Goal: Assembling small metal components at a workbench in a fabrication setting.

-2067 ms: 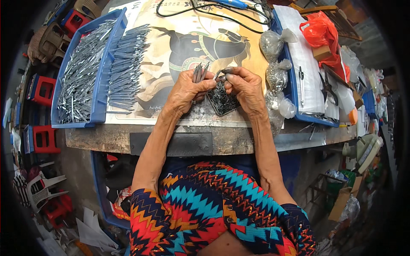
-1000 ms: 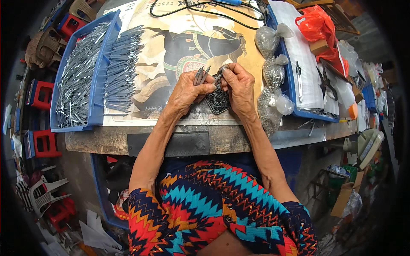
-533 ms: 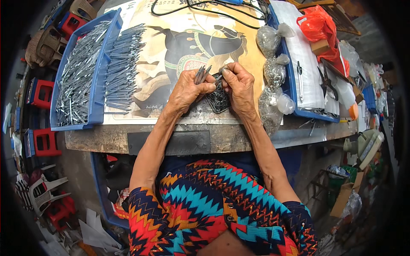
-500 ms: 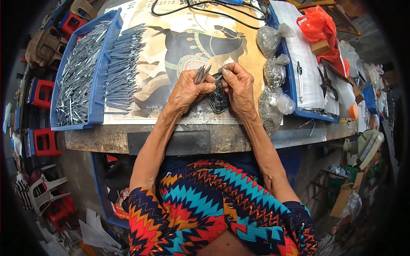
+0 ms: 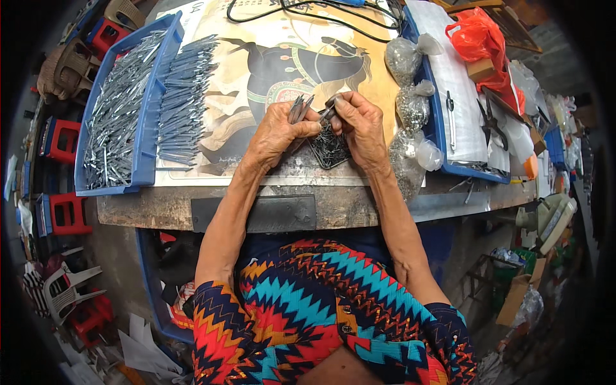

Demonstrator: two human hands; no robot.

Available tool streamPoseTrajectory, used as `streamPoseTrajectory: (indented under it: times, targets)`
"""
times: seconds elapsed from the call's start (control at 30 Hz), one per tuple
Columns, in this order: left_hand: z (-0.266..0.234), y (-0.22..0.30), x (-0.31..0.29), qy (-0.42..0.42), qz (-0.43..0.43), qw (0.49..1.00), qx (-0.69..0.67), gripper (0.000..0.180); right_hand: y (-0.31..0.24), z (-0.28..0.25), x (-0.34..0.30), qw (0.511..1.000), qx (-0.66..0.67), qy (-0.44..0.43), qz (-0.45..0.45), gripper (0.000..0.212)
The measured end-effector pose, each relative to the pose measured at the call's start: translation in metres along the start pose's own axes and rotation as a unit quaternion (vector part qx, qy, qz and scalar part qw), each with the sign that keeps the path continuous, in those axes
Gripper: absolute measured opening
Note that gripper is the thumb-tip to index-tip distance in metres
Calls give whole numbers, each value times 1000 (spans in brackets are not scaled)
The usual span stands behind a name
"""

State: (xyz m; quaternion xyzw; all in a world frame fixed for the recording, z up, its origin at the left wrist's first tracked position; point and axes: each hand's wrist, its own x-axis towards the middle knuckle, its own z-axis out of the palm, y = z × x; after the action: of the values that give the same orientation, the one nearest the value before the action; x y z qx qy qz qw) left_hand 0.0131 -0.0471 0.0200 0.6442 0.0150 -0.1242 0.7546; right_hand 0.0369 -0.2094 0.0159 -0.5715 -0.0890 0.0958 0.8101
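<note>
My left hand (image 5: pixel 274 133) is closed around several slim grey metal legs (image 5: pixel 298 110), which look like drawing-compass legs, with their pointed ends up. My right hand (image 5: pixel 363 125) pinches a small dark piece (image 5: pixel 331 102) between thumb and fingertips, against the upper end of one metal leg that slants between the hands. Fingers hide how the two meet. Just below both hands sits a small dark tray (image 5: pixel 329 165) of tiny dark metal parts. To the left, a row of similar metal legs (image 5: pixel 185 102) lies against a blue bin (image 5: pixel 146 168) heaped with more.
Clear plastic bags of small parts (image 5: pixel 404 106) line the table's right side, beside a blue tray (image 5: pixel 438 122) holding a drawing compass (image 5: pixel 450 122) and pliers (image 5: pixel 491 122). A red plastic bag (image 5: pixel 481 42) is behind. A black cable (image 5: pixel 308 16) crosses the far edge of the horse-printed sheet (image 5: pixel 282 64).
My right fingertips have shifted slightly up, and the dark piece and slanting leg now show more clearly. My left hand has moved a little left, still gripping the legs.
</note>
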Motion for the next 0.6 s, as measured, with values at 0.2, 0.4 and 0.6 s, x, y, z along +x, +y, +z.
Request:
streamPoseTrajectory:
  times: [0.2,0.4,0.6]
  targets:
    - [0,0,0,1,16,999,46,11,-4,-2,-1,997,-79,2,5,18]
    - [-1,1,-2,-17,-5,998,56,19,0,-9,-2,996,-85,-16,9,16]
    - [-2,-4,-1,-19,15,999,36,17,-1,-2,-3,982,-175,-27,-62,18]
